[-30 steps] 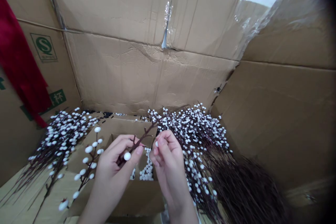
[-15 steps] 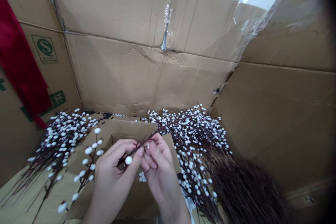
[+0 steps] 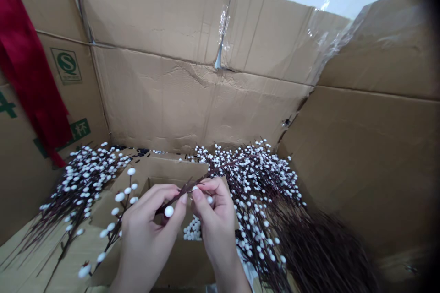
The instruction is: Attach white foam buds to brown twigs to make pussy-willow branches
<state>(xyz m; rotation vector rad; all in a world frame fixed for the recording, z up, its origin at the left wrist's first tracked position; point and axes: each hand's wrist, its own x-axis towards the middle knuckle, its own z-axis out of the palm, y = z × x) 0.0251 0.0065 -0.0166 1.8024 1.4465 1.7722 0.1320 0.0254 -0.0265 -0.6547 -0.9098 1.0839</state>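
My left hand (image 3: 151, 224) is closed round the dark brown stem of an artificial berry branch (image 3: 187, 187). The branch slants across the middle, its berried end hanging at lower left and its bare stem running up to the right. One white berry sits beside my left thumb. Close by, my right hand (image 3: 215, 215) pinches at the stem with thumb and forefinger. A white berry (image 3: 209, 199) shows between its fingers; whether it is fixed to the branch I cannot tell. Below my hands an open cardboard box (image 3: 175, 171) holds loose white berries (image 3: 192, 230).
A bundle of white-berry branches (image 3: 85, 174) lies at left. A larger berry pile (image 3: 254, 169) lies at right, beside a heap of bare brown stems (image 3: 323, 252). Tall cardboard walls (image 3: 165, 91) surround the work. Red ribbon (image 3: 37, 73) hangs on the left wall.
My right fingers have shifted slightly right and curled in, and a white berry now shows among them. More loose berries in the box are visible. My left hand keeps its hold.
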